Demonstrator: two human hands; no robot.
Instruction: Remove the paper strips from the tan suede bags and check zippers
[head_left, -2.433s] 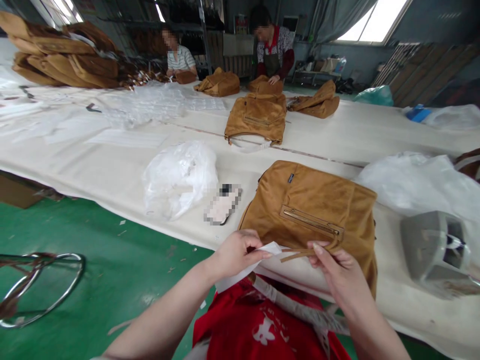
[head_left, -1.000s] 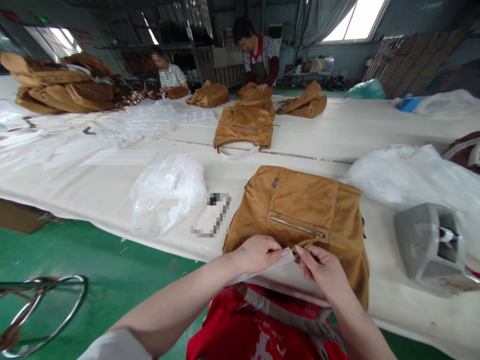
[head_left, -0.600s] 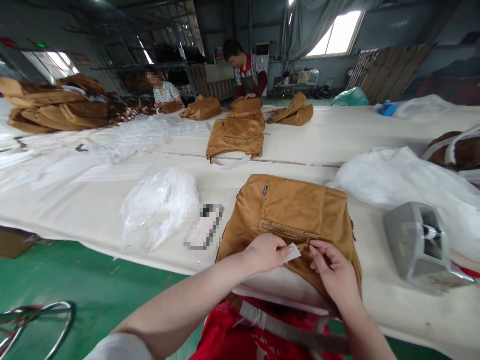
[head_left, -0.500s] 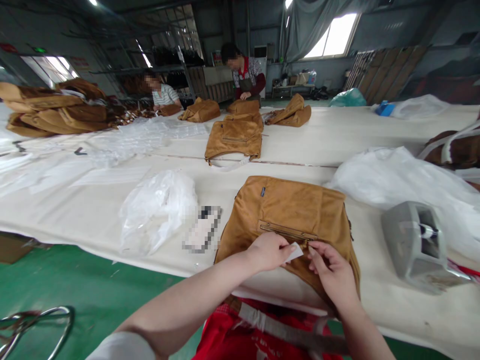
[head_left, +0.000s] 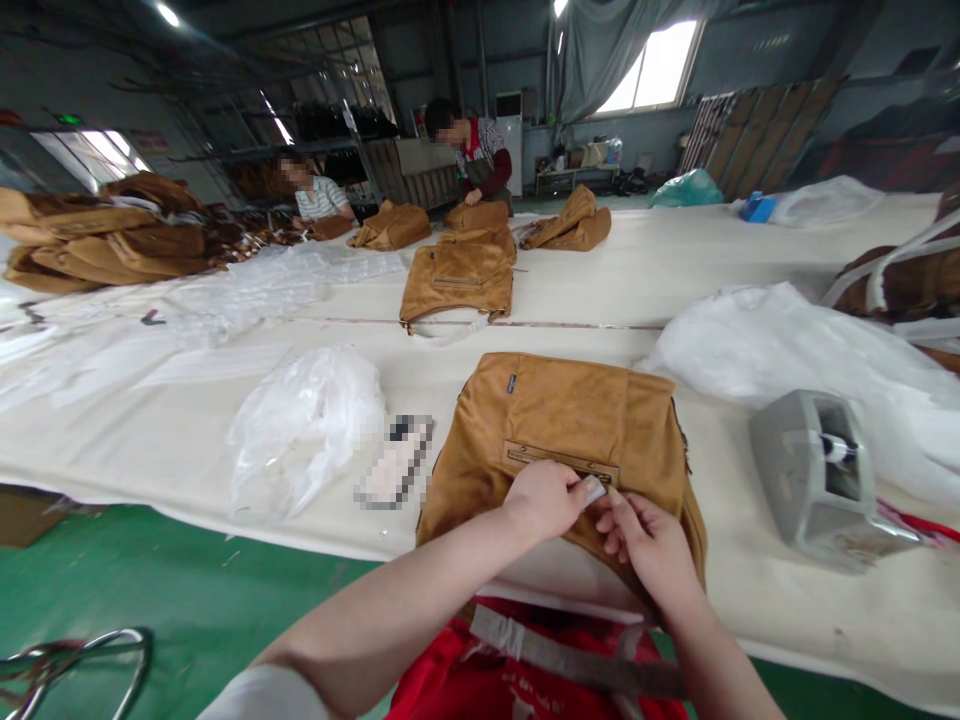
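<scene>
On the near edge of the bench (head_left: 637, 270), a brown bag (head_left: 566, 400) is laid flat, its zip pocket (head_left: 517, 455) facing up. A white slip (head_left: 592, 490) is pinched between thumb and fingers of the left hand (head_left: 551, 498), just over the end of the zip pocket. The right hand (head_left: 649, 540) is held just beside it, its grip narrow, thumb close to the fingertips; whether anything is held there cannot be told. The bag's wrapped strap (head_left: 570, 665) is hung down in front of a red apron (head_left: 442, 670). To the left of the bag, a blurred-out phone (head_left: 395, 462) and a crumpled plastic bag (head_left: 307, 430) are seen; to the right, a grey box-shaped device (head_left: 787, 470) is placed before a heap of plastic (head_left: 795, 350). Farther back, a second brown bag (head_left: 457, 280) is laid out, and beyond it two co-workers (head_left: 487, 155) are seen.
</scene>
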